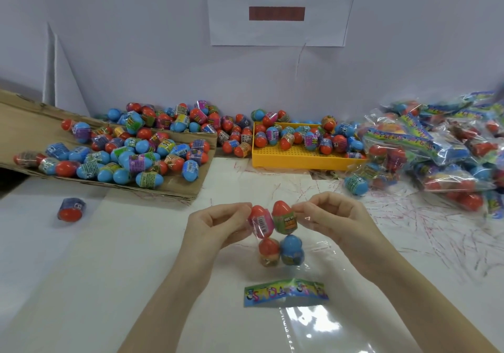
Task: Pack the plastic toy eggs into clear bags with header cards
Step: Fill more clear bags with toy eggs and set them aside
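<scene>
A clear bag [278, 239] holding several red and blue toy eggs hangs upright at the centre of the table. My left hand [218, 223] pinches its top left edge beside a red egg with a pink label [261, 220]. My right hand [331, 213] pinches the top right edge beside a red egg with a green label [283, 217]. Lower in the bag sit a red egg [269, 249] and a blue egg [292, 247]. A colourful header card [286, 292] on another clear bag lies flat just in front of me.
Loose eggs cover a cardboard flap [174, 186] at the left and a yellow tray [300, 159] at the back centre. Packed bags [436, 148] are heaped at the right. A single egg [71, 209] lies at the left, another [356, 184] near the heap.
</scene>
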A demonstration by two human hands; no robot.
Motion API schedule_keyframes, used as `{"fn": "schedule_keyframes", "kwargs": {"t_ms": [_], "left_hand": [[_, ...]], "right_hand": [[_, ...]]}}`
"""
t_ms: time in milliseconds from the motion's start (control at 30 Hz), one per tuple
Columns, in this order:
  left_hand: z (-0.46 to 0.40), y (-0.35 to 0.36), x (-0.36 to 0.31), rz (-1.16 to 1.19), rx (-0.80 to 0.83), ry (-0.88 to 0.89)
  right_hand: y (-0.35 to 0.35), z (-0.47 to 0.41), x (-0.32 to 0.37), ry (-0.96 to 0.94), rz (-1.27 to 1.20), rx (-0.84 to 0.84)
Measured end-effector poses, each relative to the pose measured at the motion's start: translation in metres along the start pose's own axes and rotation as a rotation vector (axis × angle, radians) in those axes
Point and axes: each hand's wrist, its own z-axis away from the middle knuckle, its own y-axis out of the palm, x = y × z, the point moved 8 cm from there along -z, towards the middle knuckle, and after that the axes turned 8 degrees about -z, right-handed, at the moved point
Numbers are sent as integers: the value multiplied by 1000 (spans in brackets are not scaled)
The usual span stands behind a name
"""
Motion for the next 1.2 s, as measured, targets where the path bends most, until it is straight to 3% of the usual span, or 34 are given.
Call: {"fn": "schedule_keyframes", "kwargs": {"t_ms": [200,467,900,1200], "left_hand": [[1,-2,-4,-77,-51,46],[0,-5,-13,-213,-50,110],[2,-8,-20,-231,32,118],[5,-5,-31,-260,104,230]], "right_hand": [[-8,0,-3,51,-67,-48],[-11,0,4,48,103,-48],[-9,1,9,-5,98,43],[-7,-3,7,-52,130,138]]}}
